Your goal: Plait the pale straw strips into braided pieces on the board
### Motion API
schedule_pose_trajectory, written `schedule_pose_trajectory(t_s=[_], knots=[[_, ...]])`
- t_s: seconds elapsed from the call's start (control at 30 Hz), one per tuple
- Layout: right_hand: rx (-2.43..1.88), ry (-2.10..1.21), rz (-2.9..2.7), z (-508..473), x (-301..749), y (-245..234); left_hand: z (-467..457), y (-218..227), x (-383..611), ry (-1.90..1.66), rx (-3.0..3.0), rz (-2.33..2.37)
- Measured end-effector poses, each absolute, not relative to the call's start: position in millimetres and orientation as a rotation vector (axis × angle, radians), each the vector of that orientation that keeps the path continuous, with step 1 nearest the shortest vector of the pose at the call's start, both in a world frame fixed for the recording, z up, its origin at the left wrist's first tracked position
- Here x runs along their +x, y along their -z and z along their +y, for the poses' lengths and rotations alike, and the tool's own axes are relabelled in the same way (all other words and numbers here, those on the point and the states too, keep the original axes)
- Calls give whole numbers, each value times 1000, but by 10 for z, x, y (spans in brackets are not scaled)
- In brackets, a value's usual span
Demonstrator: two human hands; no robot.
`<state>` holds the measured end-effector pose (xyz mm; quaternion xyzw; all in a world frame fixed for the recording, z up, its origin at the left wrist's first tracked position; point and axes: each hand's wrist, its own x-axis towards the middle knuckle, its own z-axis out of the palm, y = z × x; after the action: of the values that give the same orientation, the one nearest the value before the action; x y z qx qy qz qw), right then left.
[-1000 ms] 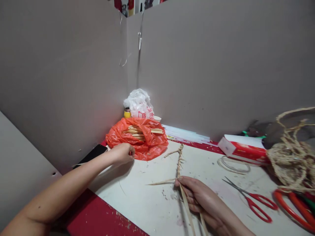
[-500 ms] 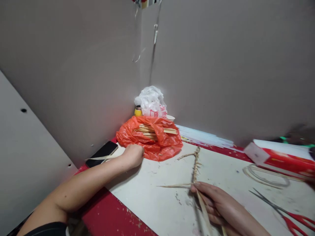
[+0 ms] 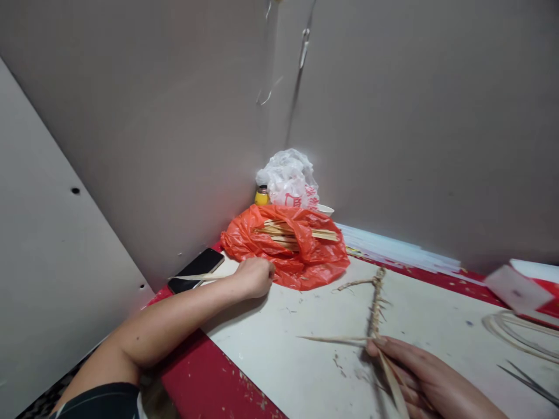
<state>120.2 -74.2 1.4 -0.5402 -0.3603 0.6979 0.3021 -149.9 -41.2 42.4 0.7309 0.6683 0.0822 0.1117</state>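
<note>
My left hand (image 3: 255, 278) rests closed on the white tabletop (image 3: 305, 361) beside an orange plastic bag (image 3: 301, 256). It is shut on a thin pale straw strip (image 3: 198, 277) that points left over a black phone (image 3: 196, 270). The bag holds several flat tan strips (image 3: 297, 233). My right hand (image 3: 430, 381) lies at the lower right. It grips the loose strips at the base of a braided straw cord (image 3: 376, 302), which runs away from it toward the bag.
A white plastic bag (image 3: 289, 179) and a yellow-lidded jar (image 3: 261, 196) stand in the corner against grey walls. A red and white box (image 3: 524, 291), coiled cord (image 3: 519, 331) and scissor blades (image 3: 528, 381) lie at the right. The table's red edge (image 3: 209, 384) runs along the front left.
The view has swung left, sliding everything rightward; the rope bundle and the scissors' red handles have left the frame. My left hand has drawn a strip out beside the bag.
</note>
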Motion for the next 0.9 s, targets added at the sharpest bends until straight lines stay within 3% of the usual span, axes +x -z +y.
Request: schedule_pose_trajectory(t_s=[0.17,0.33,0.9], knots=[[-1362,-1951,-880,-742,1190,-88,-450,-540,-1299,-631,1914,1488],[-1294,-1951,-902,-701,1203,-93,-460,-523,-882,-559,1641,1008],[-1149,-1959,-991,-651,1245,-45,-431,-249,-403,-427,1499,925]])
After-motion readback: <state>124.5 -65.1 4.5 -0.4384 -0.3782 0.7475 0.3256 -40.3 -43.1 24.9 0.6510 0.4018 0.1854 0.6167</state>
